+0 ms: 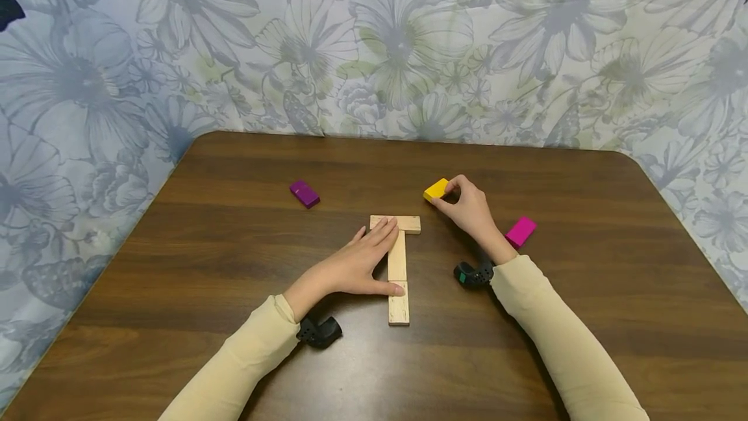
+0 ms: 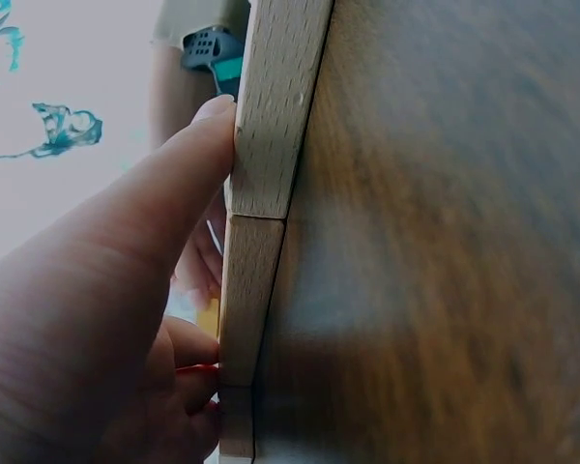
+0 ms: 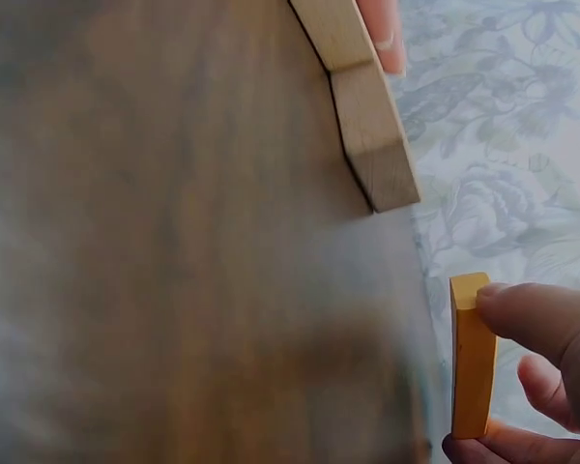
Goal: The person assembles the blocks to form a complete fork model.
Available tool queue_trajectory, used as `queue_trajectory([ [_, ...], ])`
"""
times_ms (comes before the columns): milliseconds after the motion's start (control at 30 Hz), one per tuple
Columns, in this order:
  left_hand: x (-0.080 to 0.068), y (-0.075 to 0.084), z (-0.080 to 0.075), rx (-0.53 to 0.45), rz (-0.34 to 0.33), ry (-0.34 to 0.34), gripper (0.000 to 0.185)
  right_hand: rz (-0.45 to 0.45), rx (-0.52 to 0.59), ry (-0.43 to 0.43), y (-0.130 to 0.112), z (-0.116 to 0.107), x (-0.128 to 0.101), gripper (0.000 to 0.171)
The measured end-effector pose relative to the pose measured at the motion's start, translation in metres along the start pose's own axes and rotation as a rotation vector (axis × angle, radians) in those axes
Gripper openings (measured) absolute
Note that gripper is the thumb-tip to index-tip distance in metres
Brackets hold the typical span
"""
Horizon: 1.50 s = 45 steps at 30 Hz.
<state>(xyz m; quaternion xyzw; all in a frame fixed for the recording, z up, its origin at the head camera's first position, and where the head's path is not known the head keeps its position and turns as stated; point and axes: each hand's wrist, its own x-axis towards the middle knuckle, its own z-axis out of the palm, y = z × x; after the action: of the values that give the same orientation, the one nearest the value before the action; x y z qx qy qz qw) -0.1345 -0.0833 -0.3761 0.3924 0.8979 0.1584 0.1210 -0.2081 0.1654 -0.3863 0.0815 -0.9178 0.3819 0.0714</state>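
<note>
R hand (image 1: 470, 210) has the yellow block (image 1: 435, 190) in a pinch, approx 1 o'clock from the middle of the plain wood T; R wrist view shows a digit at each short end. Can't tell if its underside touches the table (image 1: 613, 226). L hand (image 1: 353, 268) isn't grasping anything: fingers stretched out, tips on the crossbar block (image 1: 411, 224) at 12, thumb on the foot block (image 1: 399, 314) at 6, w/ the stem block (image 1: 397, 258) btwn them. Per L wrist view the seams look v. tight, blocks touching. Purple block (image 1: 304, 193) lies loose at 10, magenta block (image 1: 521, 232) just shy of 3, right by the R wrist, no fingers on either. Black wrist cams sit at approx 8 (L cam (image 1: 318, 332)) & a bit past 3 (R cam (image 1: 473, 274)). Handling, my guess: all look like small wood pcs, so prob. light, stiff, no give, hard to break; painted faces maybe a tad slicker than the bare grain. Best hold on the yellow one = thumb vs. fingertip on opp. ends or edges, as now, bottom face left free; light squeeze is prob. plenty. Bare pcs likely skid easily on the smooth tbl if nudged, so flat fingers along the side beat a pinch; take 'em by the long edges, away from the seams, esp. near 12 & 6.
</note>
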Motion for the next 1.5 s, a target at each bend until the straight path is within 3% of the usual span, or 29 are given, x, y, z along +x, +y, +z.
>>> queue_trajectory([
  [367, 0.001, 0.000, 0.002, -0.016, 0.001, 0.006, 0.100, -0.014, 0.041, -0.013, -0.006, 0.003, -0.014, 0.031],
  [900, 0.001, -0.003, 0.003, -0.029, 0.007, 0.011, 0.100, -0.140, -0.008, 0.017, -0.008, 0.012, -0.018, 0.027],
  [1500, 0.002, -0.002, 0.001, -0.025, 0.002, 0.005, 0.100, -0.183, -0.059, -0.037, -0.006, 0.015, -0.018, 0.025],
])
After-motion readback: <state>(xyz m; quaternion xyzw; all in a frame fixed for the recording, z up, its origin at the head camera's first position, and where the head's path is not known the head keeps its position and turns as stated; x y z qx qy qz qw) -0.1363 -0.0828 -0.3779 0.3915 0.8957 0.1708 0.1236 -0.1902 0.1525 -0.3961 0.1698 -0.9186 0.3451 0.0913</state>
